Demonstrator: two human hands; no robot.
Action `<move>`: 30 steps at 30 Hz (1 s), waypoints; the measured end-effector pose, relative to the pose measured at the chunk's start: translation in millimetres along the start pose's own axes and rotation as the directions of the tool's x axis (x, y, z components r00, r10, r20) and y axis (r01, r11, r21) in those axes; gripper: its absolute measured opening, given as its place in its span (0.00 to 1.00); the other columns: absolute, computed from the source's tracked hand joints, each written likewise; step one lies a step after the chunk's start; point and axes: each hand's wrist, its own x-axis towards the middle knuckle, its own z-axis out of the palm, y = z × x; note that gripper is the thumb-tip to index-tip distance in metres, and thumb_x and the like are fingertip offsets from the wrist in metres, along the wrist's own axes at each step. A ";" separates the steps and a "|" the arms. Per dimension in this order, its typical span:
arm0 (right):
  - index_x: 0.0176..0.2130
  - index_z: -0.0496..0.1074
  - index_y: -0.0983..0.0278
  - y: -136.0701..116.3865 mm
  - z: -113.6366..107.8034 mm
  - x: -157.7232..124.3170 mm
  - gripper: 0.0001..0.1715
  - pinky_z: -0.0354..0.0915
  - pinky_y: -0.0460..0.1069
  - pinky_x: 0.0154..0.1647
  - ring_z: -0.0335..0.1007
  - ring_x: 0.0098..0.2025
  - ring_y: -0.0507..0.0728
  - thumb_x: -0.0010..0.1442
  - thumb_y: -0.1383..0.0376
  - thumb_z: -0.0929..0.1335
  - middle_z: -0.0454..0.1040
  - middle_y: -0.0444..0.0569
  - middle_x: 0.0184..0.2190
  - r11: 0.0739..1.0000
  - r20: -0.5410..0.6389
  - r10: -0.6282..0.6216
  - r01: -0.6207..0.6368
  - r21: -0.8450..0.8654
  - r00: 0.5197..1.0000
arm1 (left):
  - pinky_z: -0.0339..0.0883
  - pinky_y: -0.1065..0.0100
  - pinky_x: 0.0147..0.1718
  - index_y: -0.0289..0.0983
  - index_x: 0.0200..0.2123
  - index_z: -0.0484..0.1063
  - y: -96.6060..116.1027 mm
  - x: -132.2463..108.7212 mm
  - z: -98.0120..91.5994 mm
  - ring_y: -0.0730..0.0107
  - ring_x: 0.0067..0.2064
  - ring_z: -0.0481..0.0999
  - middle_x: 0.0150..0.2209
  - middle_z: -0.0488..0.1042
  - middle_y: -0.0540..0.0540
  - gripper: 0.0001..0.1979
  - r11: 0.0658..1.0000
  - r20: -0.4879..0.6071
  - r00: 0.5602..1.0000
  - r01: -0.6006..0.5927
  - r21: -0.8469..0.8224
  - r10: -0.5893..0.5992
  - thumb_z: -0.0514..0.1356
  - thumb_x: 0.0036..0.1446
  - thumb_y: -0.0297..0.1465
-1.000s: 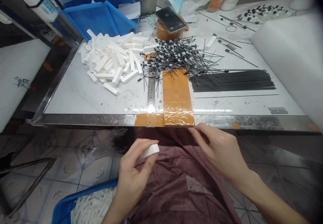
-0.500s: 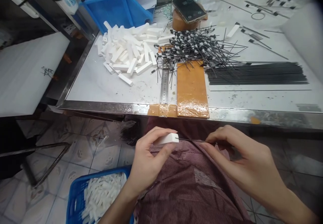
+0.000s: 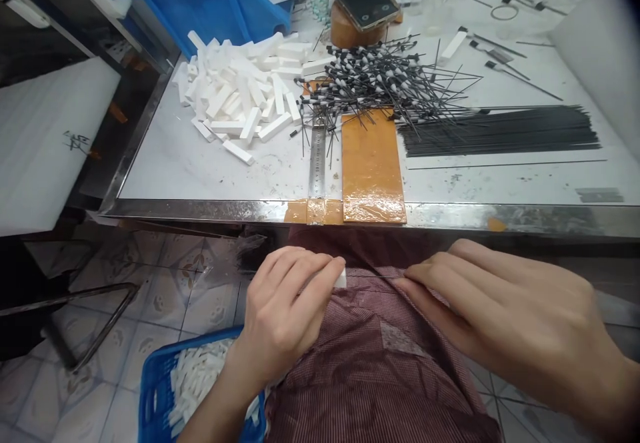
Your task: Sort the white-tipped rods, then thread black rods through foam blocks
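Observation:
Above my lap, my left hand (image 3: 287, 293) is closed around a white rectangular block (image 3: 342, 278). Only the block's right end shows past the thumb and fingertips; the rest is hidden in the palm. To the right, thumb and fingers of my right hand (image 3: 493, 303) are pinched together on a thin black rod, which is hard to make out against the dark reddish checked apron (image 3: 360, 336). A gap of bare apron lies between the two hands. Whether the rod's tip sits in the block cannot be seen.
On the bench lie a pile of white blocks (image 3: 240, 90), a heap of black rods with black-and-white ends (image 3: 385, 83), straight black rods (image 3: 500, 133), a steel ruler (image 3: 317, 163) and a brown taped board (image 3: 373, 170). A blue basket (image 3: 150, 390) of white pieces stands below left.
My left hand has rolled over, so its back faces up and covers most of the block. My right hand keeps its pinch, its back turned more upward. The view has shifted slightly.

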 end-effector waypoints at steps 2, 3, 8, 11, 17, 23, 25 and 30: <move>0.29 0.72 0.64 0.0 -1.3 2.9 0.09 0.54 0.51 0.26 0.64 0.25 0.53 0.62 0.67 0.68 0.72 0.44 0.23 0.997 0.014 -0.071 0.072 -0.034 0.997 | 0.68 0.59 0.44 0.34 0.48 0.71 0.2 -0.5 0.7 0.64 0.43 0.73 0.40 0.77 0.43 0.19 1.000 0.007 1.000 0.005 -0.020 -0.005 0.58 0.54 0.15; 0.30 0.72 0.65 0.5 -1.3 3.5 0.09 0.54 0.51 0.26 0.64 0.25 0.53 0.63 0.67 0.67 0.72 0.45 0.23 0.996 0.021 -0.081 0.082 -0.033 0.996 | 0.68 0.60 0.43 0.34 0.48 0.71 0.1 -0.9 1.1 0.64 0.43 0.73 0.40 0.77 0.43 0.19 0.999 0.009 1.000 0.013 -0.033 -0.012 0.59 0.54 0.16; 0.30 0.71 0.64 3.2 0.0 1.2 0.10 0.53 0.49 0.26 0.64 0.25 0.52 0.64 0.67 0.65 0.69 0.43 0.22 0.998 0.056 0.005 -0.008 0.057 0.998 | 0.68 0.63 0.39 0.30 0.47 0.72 0.3 -5.1 1.8 0.65 0.42 0.73 0.39 0.76 0.41 0.17 0.996 0.015 0.999 0.044 -0.082 -0.043 0.59 0.53 0.15; 0.27 0.69 0.65 0.6 0.7 3.3 0.13 0.50 0.50 0.25 0.60 0.23 0.51 0.64 0.67 0.66 0.65 0.42 0.20 0.997 0.048 -0.022 0.018 0.073 0.999 | 0.68 0.63 0.39 0.29 0.48 0.71 2.0 -9.2 1.5 0.65 0.42 0.72 0.39 0.76 0.40 0.18 0.994 0.016 0.999 0.033 -0.109 -0.031 0.59 0.53 0.15; 0.23 0.64 0.63 -8.2 3.4 16.1 0.17 0.48 0.51 0.24 0.56 0.23 0.53 0.64 0.70 0.63 0.60 0.43 0.19 0.988 0.100 -0.153 0.151 0.029 0.983 | 0.68 0.64 0.42 0.28 0.48 0.71 7.3 -14.9 2.2 0.65 0.43 0.72 0.40 0.75 0.41 0.19 0.995 -0.001 1.000 0.008 -0.100 -0.008 0.60 0.52 0.14; 0.23 0.60 0.62 -9.7 4.7 18.8 0.18 0.47 0.50 0.24 0.54 0.22 0.53 0.62 0.76 0.61 0.59 0.43 0.19 0.982 0.128 -0.190 0.187 0.033 0.973 | 0.68 0.64 0.42 0.28 0.50 0.70 13.2 -13.2 4.4 0.64 0.43 0.72 0.41 0.75 0.40 0.20 0.997 -0.014 1.000 0.009 -0.082 -0.010 0.59 0.52 0.14; 0.23 0.60 0.62 -8.2 4.8 19.2 0.18 0.47 0.51 0.23 0.54 0.22 0.54 0.61 0.77 0.61 0.59 0.44 0.19 0.979 0.133 -0.202 0.199 0.034 0.970 | 0.68 0.64 0.42 0.29 0.50 0.70 14.5 -11.7 5.0 0.64 0.43 0.72 0.41 0.75 0.40 0.20 0.997 -0.027 1.000 0.009 -0.077 -0.012 0.59 0.52 0.14; 0.27 0.68 0.65 -1.3 9.0 28.6 0.15 0.56 0.51 0.27 0.62 0.28 0.56 0.64 0.74 0.61 0.69 0.47 0.24 0.979 0.086 -0.206 0.206 0.010 0.975 | 0.67 0.66 0.43 0.35 0.46 0.73 13.2 -12.0 9.7 0.66 0.42 0.74 0.40 0.77 0.43 0.16 0.950 -0.024 0.969 0.235 -0.205 -0.245 0.60 0.54 0.18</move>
